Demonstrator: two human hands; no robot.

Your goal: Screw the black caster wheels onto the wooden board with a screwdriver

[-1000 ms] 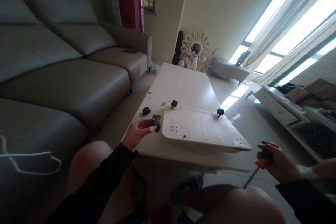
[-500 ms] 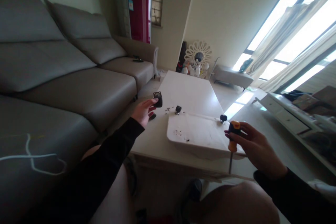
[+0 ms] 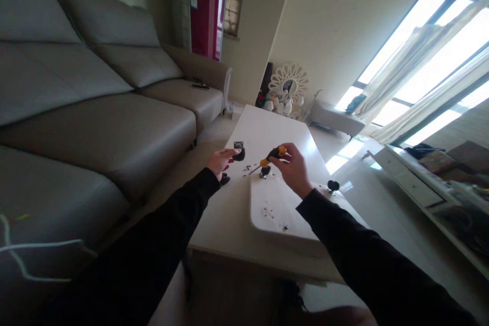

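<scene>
- A black caster point(image 3: 239, 155) is pinched between the thumb and fingers of the left hand point(image 3: 219, 162), above the white table point(image 3: 267, 122); its flat, squarish plate is turned upward, the dark rounded wheel part is seen below, and finer detail is blurred.
- A screwdriver point(image 3: 273, 155) is grasped by its handle in the fingers of the right hand point(image 3: 295, 169); the handle is coloured yellow-orange and black, and the thin metal shaft is slanted down to the left.
- The shaft's tip is held near some small dark screws point(image 3: 250, 167) scattered on the table; whether any is touched cannot be told.
- Another dark caster point(image 3: 225, 179), partly hidden by the left hand, is seen on the table.
- A white panel point(image 3: 294, 214) with rounded corners is laid on the table; 2 black wheels point(image 3: 333, 186) are mounted along its far side, and its near left corner is marked by small holes point(image 3: 268, 213).
- The table is flanked on the left by a grey-brown sofa point(image 3: 99, 127).
</scene>
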